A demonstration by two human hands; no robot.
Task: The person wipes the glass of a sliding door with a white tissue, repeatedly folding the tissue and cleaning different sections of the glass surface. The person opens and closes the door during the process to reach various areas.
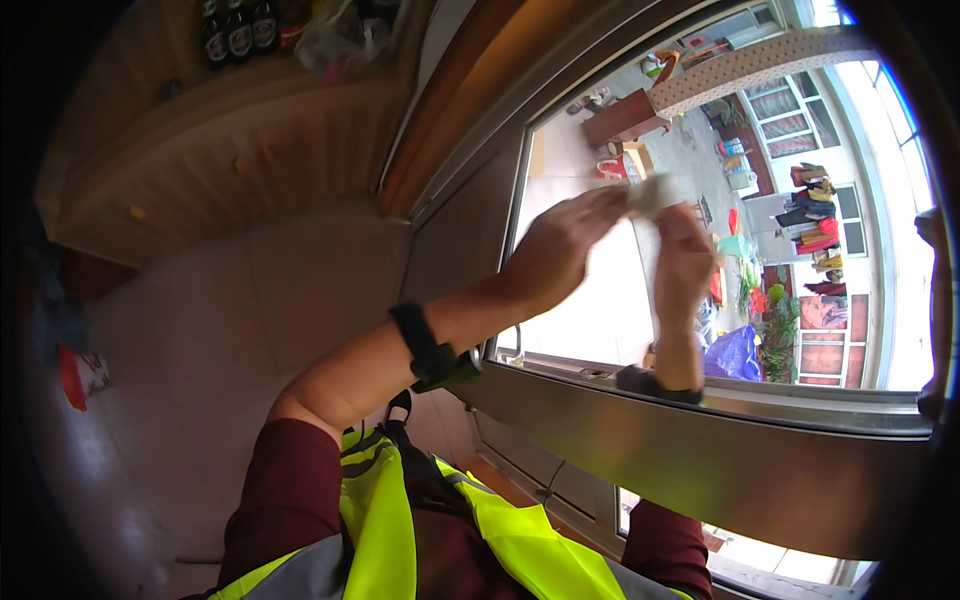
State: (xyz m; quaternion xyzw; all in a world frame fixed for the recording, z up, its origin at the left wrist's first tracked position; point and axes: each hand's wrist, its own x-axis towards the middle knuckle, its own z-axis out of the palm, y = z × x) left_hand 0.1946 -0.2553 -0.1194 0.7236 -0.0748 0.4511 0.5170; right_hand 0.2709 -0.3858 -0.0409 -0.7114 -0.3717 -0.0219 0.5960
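My left hand (562,236), with a black band at the wrist, reaches across a metal-framed glazed door panel (675,450). A small pale item (649,196), blurred and possibly a cloth, is at its fingertips. Close by on the right is my right hand (682,251), raised with bent fingers near the same item. The right forearm passes behind the metal frame, which hides part of it. Blur hides whether the right fingers grip the item, and whether glass lies between the hands.
A wooden cabinet (247,150) with bottles (238,34) and a plastic bag (345,45) stands at upper left. A red and white container (81,377) is on the tiled floor (225,300). Beyond the frame are a blue bag (733,352), plants (780,330) and hanging clothes (816,225).
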